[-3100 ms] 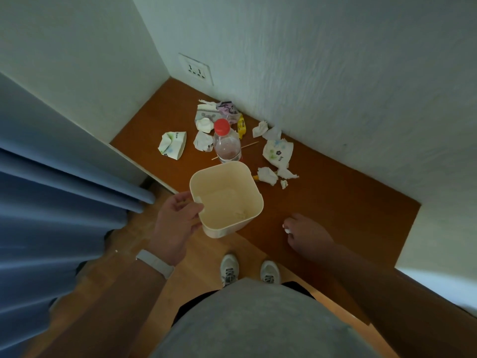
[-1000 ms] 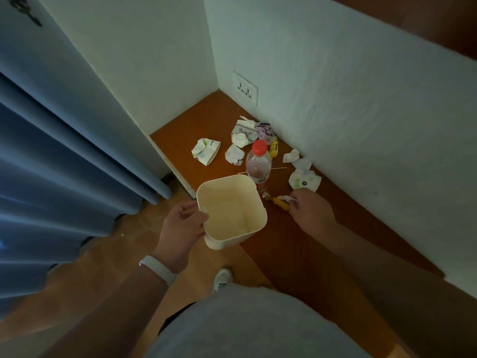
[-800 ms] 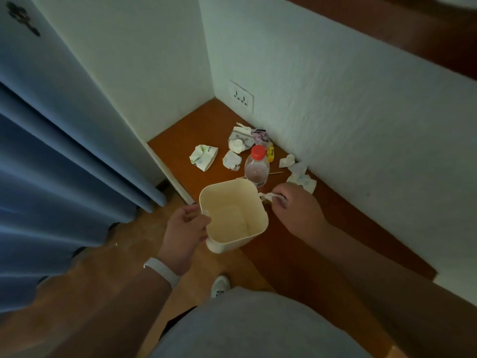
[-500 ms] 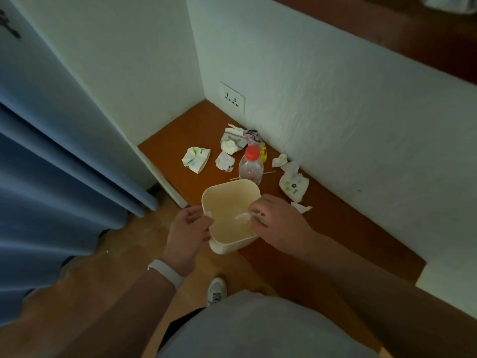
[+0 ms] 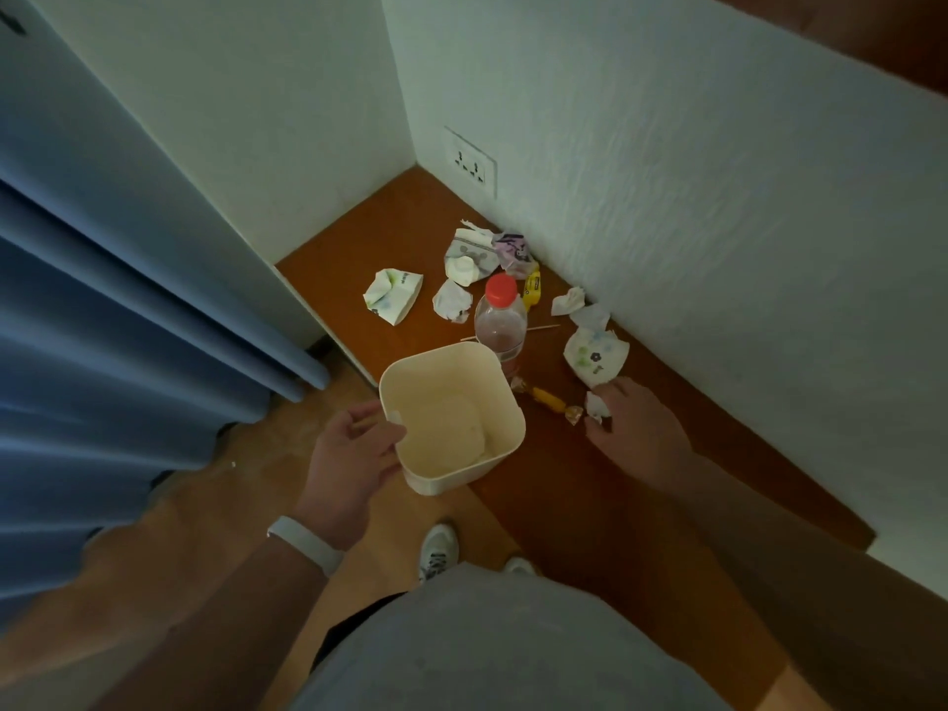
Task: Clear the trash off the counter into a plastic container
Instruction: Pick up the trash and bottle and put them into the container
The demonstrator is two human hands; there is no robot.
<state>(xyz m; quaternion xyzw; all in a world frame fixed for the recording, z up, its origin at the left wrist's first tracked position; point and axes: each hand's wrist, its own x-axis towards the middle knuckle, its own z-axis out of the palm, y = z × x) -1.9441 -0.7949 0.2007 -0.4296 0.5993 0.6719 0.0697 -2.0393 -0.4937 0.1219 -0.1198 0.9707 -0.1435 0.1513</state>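
Note:
My left hand (image 5: 354,454) grips the near-left rim of a cream plastic container (image 5: 500,397), held at the brown counter's (image 5: 590,495) front edge. Pale paper lies inside it. My right hand (image 5: 633,431) rests on the counter to the container's right, its fingertips pinched around a small white paper scrap (image 5: 596,406). A yellow candy wrapper (image 5: 547,400) lies between the hand and the container. Just beyond sits a crumpled flowered tissue (image 5: 595,354). A bottle with a red cap (image 5: 500,320) stands behind the container.
More crumpled wrappers (image 5: 392,296) and a heap of packets (image 5: 479,254) lie toward the corner, with a thin stick (image 5: 544,328) and small tissues (image 5: 569,301). White walls with a socket (image 5: 470,161) close off the counter. A blue curtain (image 5: 128,341) hangs at left.
My right hand carried paper over the container, let it go inside, and moved back right onto the counter, where it now closes on the small scrap. The left hand kept holding the container.

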